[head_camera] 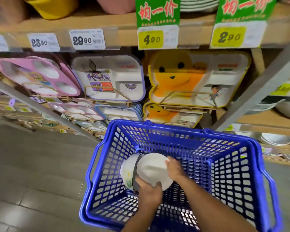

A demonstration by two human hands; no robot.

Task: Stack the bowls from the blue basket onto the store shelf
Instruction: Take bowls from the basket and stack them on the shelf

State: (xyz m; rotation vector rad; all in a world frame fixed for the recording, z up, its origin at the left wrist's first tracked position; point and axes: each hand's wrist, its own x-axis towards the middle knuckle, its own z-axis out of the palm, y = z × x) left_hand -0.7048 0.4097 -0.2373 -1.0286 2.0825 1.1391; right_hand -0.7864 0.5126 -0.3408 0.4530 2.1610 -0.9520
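While both hands are down inside the blue basket (238, 166), they hold a small set of white bowls (149, 168) tipped on its side near the basket's left wall. At least two bowls are pressed together there. One shows its plain white underside to the camera, and the one behind it has a dark rim and a faint green and yellow print. How many there are in all I cannot tell.

The left hand (149, 187) grips the set from below, fingers curled round the dark rim and thumb laid on the white underside. The right hand (174, 168) clasps the upper right edge of the nearest bowl with bent fingers. The basket's mesh floor shows around the bowls.

Just beyond the basket stands the store shelf (124, 36), where wire racks hold divided trays (110, 77) upright under a row of price tags (87, 39). Lower right, white dishes (274, 139) sit on a shelf board. Grey floor (32, 173) lies to the left.
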